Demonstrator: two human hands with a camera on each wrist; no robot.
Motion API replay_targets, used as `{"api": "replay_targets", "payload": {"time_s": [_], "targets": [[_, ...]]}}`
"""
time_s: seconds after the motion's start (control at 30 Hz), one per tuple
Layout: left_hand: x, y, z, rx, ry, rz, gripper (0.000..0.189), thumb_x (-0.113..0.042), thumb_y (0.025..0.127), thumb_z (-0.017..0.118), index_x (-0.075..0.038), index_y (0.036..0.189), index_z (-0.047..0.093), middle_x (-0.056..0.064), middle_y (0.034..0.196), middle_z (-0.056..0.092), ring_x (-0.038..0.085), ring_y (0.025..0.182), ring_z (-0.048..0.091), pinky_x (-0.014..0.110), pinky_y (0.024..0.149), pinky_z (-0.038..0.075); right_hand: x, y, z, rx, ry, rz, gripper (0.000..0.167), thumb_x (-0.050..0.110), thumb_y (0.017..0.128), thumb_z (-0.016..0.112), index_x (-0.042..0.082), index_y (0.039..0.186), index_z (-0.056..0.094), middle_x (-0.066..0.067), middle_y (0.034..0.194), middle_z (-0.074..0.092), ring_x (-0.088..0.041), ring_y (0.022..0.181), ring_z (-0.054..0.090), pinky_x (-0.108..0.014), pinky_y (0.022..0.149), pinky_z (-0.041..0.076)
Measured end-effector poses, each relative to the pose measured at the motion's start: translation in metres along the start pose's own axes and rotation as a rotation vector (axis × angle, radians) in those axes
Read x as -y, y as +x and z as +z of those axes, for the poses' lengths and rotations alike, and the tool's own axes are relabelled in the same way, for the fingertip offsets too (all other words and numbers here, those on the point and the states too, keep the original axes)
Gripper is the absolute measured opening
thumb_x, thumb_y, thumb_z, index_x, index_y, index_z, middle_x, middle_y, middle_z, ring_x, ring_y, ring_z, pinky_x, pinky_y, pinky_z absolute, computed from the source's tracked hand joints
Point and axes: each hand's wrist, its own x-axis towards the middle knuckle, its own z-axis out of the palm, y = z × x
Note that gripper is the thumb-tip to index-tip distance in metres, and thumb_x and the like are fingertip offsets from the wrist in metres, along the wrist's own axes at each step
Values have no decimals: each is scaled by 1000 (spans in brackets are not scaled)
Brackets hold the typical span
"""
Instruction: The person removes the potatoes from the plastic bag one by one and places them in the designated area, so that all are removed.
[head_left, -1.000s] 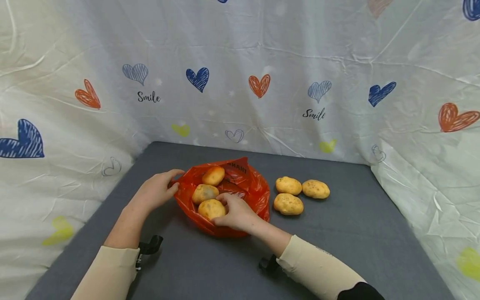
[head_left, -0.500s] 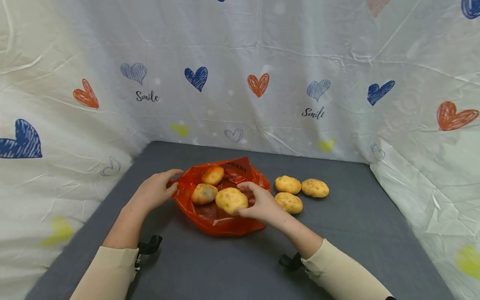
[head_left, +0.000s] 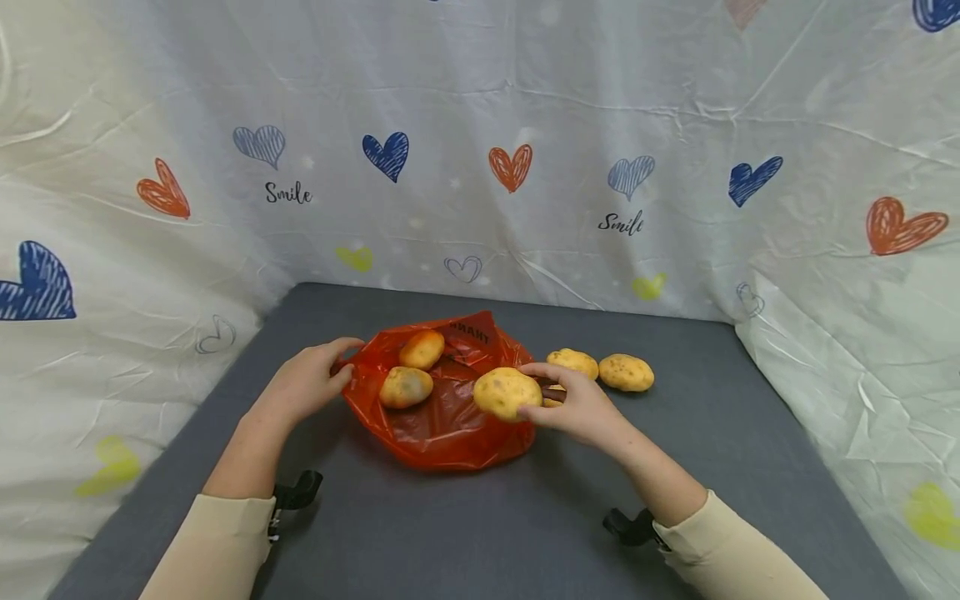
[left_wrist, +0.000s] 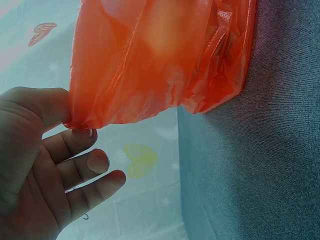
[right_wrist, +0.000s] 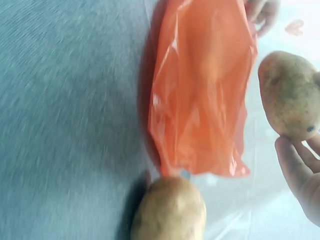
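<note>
1. Your right hand [head_left: 581, 408] pinches a potato [head_left: 506, 394] mid-frame, over the right edge of the bag [head_left: 450, 454], likely raised to clear the plastic.
2. Your left hand [head_left: 306, 385], left of centre, pinches the rim, probably steadying the mouth.
3. Two potatoes [head_left: 406, 387] lie inside; others [head_left: 627, 372] rest right of centre.

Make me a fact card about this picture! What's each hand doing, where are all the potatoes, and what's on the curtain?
Left hand: pinches the edge of the red bag
Right hand: holds one potato in the air
Inside the bag: two potatoes showing
On the gray table: three potatoes right of the bag, one partly behind the right hand
Curtain: colored hearts and the word "Smile"
</note>
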Motion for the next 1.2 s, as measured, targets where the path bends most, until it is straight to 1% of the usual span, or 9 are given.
{"api": "replay_targets", "payload": {"time_s": [0.13,0.3,0.4,0.53,0.6,0.8,1.03,1.1,1.2], "targets": [[0,0,-1,0,3,5,44,-13,102,58,-6,145,54,17,114,72,22,82,66,42,70,55,-3,-11,-13,-23,-12,-13,58,18,88,83,2,139,62,-14,140,58,-33,123,59,-43,102,49],[1,-1,-1,2,3,-2,44,-13,102,57,-6,145,54,17,114,72,21,82,66,41,70,54,-7,-26,-30,-29,33,-26,58,13,90,81,-1,141,59,-19,147,51,-37,129,56,-35,100,50],[1,-2,-1,8,-7,-6,45,-13,101,57,-6,146,54,18,115,72,21,82,66,41,69,54,-8,-35,-43,-36,39,-36,57,10,90,81,-2,141,59,-20,144,52,-38,130,55,-33,99,50],[2,-2,-1,14,-18,-8,46,-13,102,57,-5,147,53,19,116,72,22,84,67,41,69,54,-10,-47,-61,-50,-14,-77,55,8,90,79,-3,140,59,-19,140,50,-38,129,54,-30,96,52],[2,-2,-2,13,-17,-5,46,-13,102,57,-5,146,53,19,116,72,22,83,67,40,69,54,-13,-51,-70,-57,-52,-98,55,9,91,79,-2,141,59,-17,140,50,-33,128,55,-27,95,51],[2,-3,-3,12,-11,-3,45,-12,101,56,-5,146,54,17,113,72,20,78,64,38,66,51,-22,-63,-90,-65,-139,-122,55,12,93,78,1,143,58,-12,140,51,-5,127,50,-20,96,48],[4,-5,-4,4,-9,-7,45,-14,102,56,-7,146,53,17,113,72,23,84,67,43,71,55,-42,-72,-110,-72,-190,-94,55,11,95,74,-6,143,53,-18,138,48,7,124,46,-15,96,45],[4,-5,-5,-2,-5,-8,45,-14,103,56,-7,147,53,17,114,72,24,88,69,46,74,56,-49,-74,-116,-79,-206,-62,55,12,96,74,-7,144,53,-19,139,47,3,125,47,-15,96,45],[4,-6,-5,-4,-6,-10,44,-13,102,57,-7,146,54,17,112,73,24,86,68,46,74,56,-59,-75,-123,-84,-246,-16,55,15,97,73,-7,144,52,-20,140,47,-16,129,51,-19,96,48]]}}
